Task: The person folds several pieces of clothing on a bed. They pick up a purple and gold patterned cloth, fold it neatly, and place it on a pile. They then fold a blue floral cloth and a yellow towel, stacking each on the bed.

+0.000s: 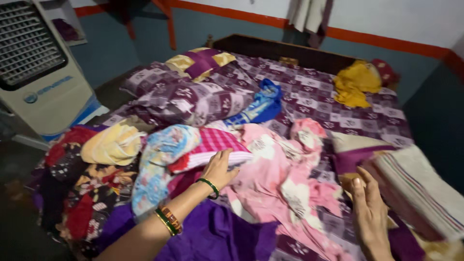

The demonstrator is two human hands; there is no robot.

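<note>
At the near edge of the bed (309,96), loose purple cloth (217,237) lies unfolded. The left hand (220,169), bangled at the wrist, is laid flat on a folded pink-and-white checked cloth (212,147) in the middle of the heap; its grip is released, nothing grasped. The right hand (369,215) is held open just beside a folded cream striped towel (420,188) at the right edge. A crumpled pink floral sheet (280,174) remains unsorted between them. Farther off, a patterned purple pillow (188,99) and a yellow garment (355,82) near the headboard lie untouched. Judged so, little is folded; most is left.
</note>
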